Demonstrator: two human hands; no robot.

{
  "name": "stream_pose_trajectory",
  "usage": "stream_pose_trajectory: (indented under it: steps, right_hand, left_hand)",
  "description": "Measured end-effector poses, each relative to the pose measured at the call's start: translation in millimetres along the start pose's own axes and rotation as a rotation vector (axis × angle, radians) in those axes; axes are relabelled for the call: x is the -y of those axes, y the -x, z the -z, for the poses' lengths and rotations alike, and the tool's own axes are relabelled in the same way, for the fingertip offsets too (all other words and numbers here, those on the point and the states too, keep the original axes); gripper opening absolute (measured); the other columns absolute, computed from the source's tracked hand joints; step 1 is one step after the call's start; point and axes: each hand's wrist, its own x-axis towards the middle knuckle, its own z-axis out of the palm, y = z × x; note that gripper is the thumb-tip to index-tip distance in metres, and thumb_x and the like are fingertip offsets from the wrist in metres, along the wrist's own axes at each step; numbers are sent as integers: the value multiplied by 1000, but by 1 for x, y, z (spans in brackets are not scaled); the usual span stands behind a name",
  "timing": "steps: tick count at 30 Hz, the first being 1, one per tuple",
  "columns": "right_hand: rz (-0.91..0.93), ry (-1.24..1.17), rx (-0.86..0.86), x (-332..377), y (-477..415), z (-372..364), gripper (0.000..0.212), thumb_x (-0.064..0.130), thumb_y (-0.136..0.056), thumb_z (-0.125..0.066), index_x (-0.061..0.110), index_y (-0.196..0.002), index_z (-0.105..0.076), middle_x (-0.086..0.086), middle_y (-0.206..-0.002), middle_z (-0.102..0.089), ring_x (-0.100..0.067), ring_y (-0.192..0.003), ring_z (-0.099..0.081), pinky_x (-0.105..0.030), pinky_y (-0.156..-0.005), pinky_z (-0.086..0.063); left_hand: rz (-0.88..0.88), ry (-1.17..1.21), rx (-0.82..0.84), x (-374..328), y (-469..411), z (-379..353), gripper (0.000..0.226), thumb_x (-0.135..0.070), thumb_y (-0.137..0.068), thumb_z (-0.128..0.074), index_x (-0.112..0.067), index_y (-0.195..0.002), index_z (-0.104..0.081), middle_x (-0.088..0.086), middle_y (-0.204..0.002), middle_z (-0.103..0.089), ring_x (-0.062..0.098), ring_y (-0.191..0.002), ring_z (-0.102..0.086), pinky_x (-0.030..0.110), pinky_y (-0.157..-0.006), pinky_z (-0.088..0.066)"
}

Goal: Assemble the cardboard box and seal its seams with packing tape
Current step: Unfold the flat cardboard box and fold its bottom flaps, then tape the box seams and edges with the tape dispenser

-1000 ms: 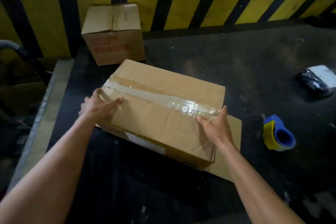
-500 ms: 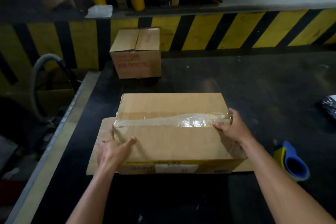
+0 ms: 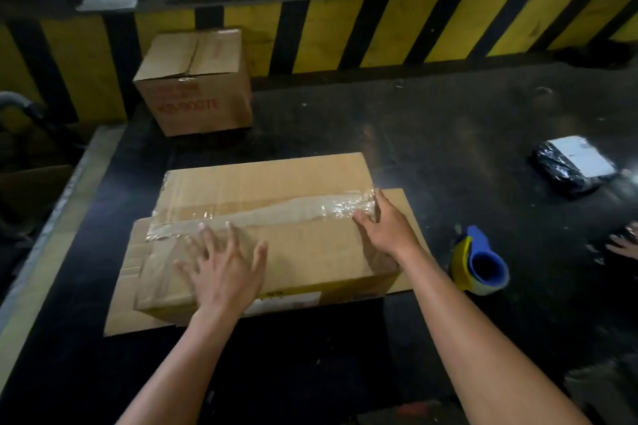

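A closed brown cardboard box (image 3: 276,183) lies on a flat cardboard sheet (image 3: 404,203) on the dark table. A strip of clear packing tape (image 3: 276,212) runs along its top centre seam. My left hand (image 3: 224,269) lies flat on the near top flap with its fingers spread, fingertips at the tape. My right hand (image 3: 386,228) rests palm down on the box's right end, over the tape's wrinkled end. A blue and yellow tape dispenser (image 3: 481,260) lies on the table right of the box, apart from both hands.
A smaller printed cardboard box (image 3: 196,79) stands at the back left against the yellow and black striped wall. A black wrapped parcel with a white label (image 3: 574,166) lies at the right. Another person's fingers (image 3: 623,247) show at the right edge. The table's left edge (image 3: 51,235) drops off.
My left hand moved from the box's near left corner onto the top flap, fingers spread. My right hand slid from the right end's corner onto the top by the tape.
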Motion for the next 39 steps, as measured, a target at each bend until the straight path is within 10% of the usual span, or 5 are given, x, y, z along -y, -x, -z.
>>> stream_pose_trajectory:
  steps: [7,20,27,31,39]
  right_hand:
    - [-107,139,-135,-72,29,43,60,44,-99,-54,10,-148,-45,-10,-151,-47,-29,-139,-43,-38,-110,-36]
    - [-468,539,-78,-204,31,56,52,47,-96,-56,11,-134,-51,-13,-133,-56,-35,-126,-51,-64,-110,-24]
    - [-337,573,-256,-180,32,67,24,13,-87,-56,7,-110,-59,-12,-111,-66,-35,-112,-60,-50,-110,-30]
    - [-150,390,-377,-141,41,99,19,22,-93,-59,11,-82,-47,-13,-87,-63,-37,-82,-59,-38,-70,-39]
    - [145,101,-118,-24,31,113,10,21,-90,-67,16,-84,-61,0,-78,-64,-24,-75,-60,-38,-65,-44]
  left_hand:
    - [-581,10,104,-146,17,-34,74,-67,-98,-20,-30,-161,-6,15,-168,3,36,-154,9,65,-120,2]
    - [-566,-96,107,-163,14,-62,67,-68,-98,-2,-41,-158,9,7,-167,18,32,-151,24,67,-116,14]
    - [-579,-97,102,-159,11,-63,66,-67,-99,-2,-39,-158,8,4,-166,19,27,-151,23,61,-118,17]
    - [-596,-65,91,-155,8,-59,66,-62,-101,-4,-34,-160,3,3,-168,13,23,-153,18,58,-120,14]
    - [-556,88,126,-99,-7,-25,64,-56,-104,-13,-27,-161,-12,9,-169,1,26,-155,8,52,-124,4]
